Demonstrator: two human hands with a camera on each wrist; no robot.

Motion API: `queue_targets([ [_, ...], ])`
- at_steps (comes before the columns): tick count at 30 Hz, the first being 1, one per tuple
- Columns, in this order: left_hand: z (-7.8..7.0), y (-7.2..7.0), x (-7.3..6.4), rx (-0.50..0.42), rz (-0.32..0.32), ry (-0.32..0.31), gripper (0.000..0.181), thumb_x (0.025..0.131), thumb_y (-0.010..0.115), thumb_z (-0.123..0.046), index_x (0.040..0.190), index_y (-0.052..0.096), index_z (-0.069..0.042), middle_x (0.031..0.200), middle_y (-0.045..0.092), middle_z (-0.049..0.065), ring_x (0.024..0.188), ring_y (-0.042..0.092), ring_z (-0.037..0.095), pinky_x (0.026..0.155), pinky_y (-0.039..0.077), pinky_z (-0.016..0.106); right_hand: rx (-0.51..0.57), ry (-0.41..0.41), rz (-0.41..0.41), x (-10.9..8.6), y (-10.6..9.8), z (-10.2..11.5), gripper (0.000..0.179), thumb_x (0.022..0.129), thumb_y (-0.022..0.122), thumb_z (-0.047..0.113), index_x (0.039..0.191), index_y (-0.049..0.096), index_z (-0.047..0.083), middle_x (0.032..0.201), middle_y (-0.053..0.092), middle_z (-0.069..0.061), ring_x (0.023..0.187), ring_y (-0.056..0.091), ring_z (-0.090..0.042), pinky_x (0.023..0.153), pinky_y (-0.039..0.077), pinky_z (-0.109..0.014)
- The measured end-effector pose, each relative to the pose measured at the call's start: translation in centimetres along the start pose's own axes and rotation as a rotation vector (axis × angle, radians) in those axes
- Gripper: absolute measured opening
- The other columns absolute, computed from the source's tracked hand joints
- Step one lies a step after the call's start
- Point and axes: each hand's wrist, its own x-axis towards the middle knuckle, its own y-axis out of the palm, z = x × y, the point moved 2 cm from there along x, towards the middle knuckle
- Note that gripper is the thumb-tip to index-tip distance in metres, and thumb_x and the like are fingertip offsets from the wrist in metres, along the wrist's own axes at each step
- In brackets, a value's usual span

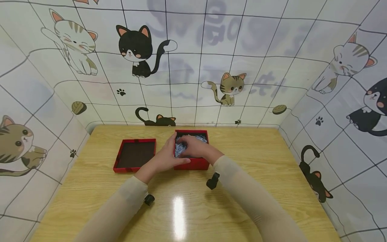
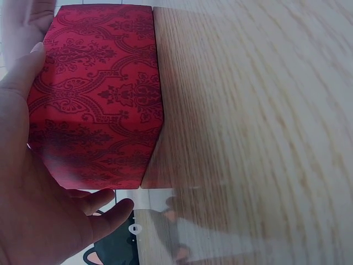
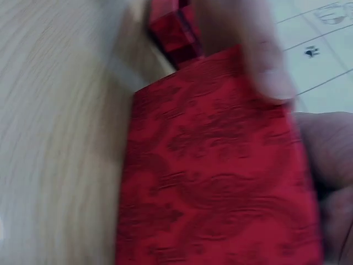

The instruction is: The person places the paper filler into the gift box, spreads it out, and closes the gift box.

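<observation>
A red patterned box (image 1: 195, 164) stands on the table with pale blue-grey shredded paper (image 1: 201, 137) inside. My left hand (image 1: 166, 156) holds the box at its near left corner, thumb along the front wall, fingers along the left side. In the left wrist view that hand (image 2: 47, 215) lies around the box's end. My right hand (image 1: 195, 147) reaches over the box's right side into the shredded paper with bent fingers. Its fingertips are hidden, so whether it pinches anything cannot be told. The right wrist view shows it (image 3: 333, 149) behind the box's front wall (image 3: 215, 171).
A shallow red lid (image 1: 119, 170) with a dark inside lies left of the box, close to my left wrist. The wooden table (image 1: 242, 151) meets a cat-printed curtain (image 1: 187, 67) at its back and sides. Black wrist-worn devices (image 1: 213, 181) hang below my sleeves.
</observation>
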Motion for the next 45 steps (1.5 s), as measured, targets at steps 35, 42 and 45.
queue_targets([
  [35, 0.2, 0.3, 0.1, 0.013, -0.013, -0.002, 0.142, 0.082, 0.087, -0.074, 0.179, -0.004, -0.027, 0.185, 0.008, 0.007, 0.167, 0.023, 0.037, 0.129, 0.031, 0.063, -0.318, 0.164, 0.171, -3.8, -2.8, 1.6, 0.075, 0.099, 0.082, 0.013, 0.166, 0.050, 0.016, 0.170, 0.046, -0.018, 0.154, 0.047, -0.036, 0.123, 0.044, -0.055],
  [42, 0.0, 0.1, 0.0, 0.015, -0.009, -0.015, 0.141, 0.083, 0.086, -0.075, 0.179, -0.006, -0.028, 0.185, 0.007, 0.007, 0.167, 0.021, 0.035, 0.130, 0.030, 0.062, -0.345, 0.113, 0.180, -2.7, -1.6, 0.5, 0.070, 0.103, 0.079, 0.018, 0.166, 0.051, 0.013, 0.169, 0.049, -0.018, 0.157, 0.045, -0.038, 0.128, 0.037, -0.054],
  [45, -0.1, 0.1, 0.0, 0.022, -0.006, -0.017, 0.141, 0.083, 0.086, -0.074, 0.179, -0.007, -0.027, 0.185, 0.007, 0.007, 0.167, 0.021, 0.036, 0.130, 0.030, 0.062, -0.316, 0.105, 0.159, -2.8, -1.8, 0.5, 0.069, 0.101, 0.082, 0.019, 0.164, 0.054, 0.012, 0.167, 0.051, -0.017, 0.155, 0.047, -0.038, 0.127, 0.039, -0.053],
])
